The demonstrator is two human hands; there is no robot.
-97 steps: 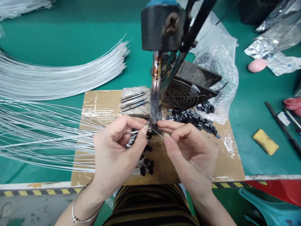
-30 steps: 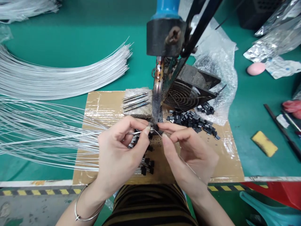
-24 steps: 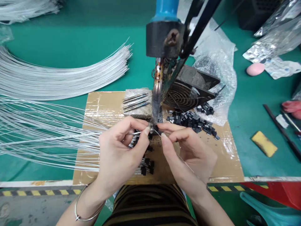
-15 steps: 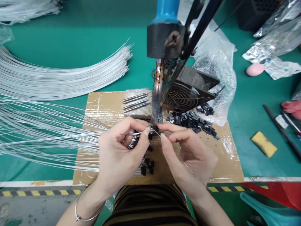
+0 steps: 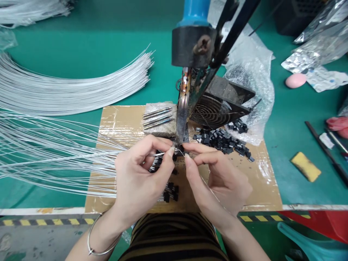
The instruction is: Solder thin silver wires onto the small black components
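Left hand (image 5: 144,177): grip pinched tight on a white cable (image 5: 157,155) | right hand (image 5: 220,177): grip pinching thin wire (image 5: 181,152) | soldering iron (image 5: 183,101) tip dead between, towards the surface's (image 5: 122,43) front edge!

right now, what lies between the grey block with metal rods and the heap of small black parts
In the head view: the soldering iron's tarnished metal shaft, a dark strip and some brown cardboard.

A green tabletop (image 5: 89,43) (yellow-and-black stripes (image 5: 41,222) below its pale edge (image 5: 67,211)) stands above spotted grey floor (image 5: 46,241).
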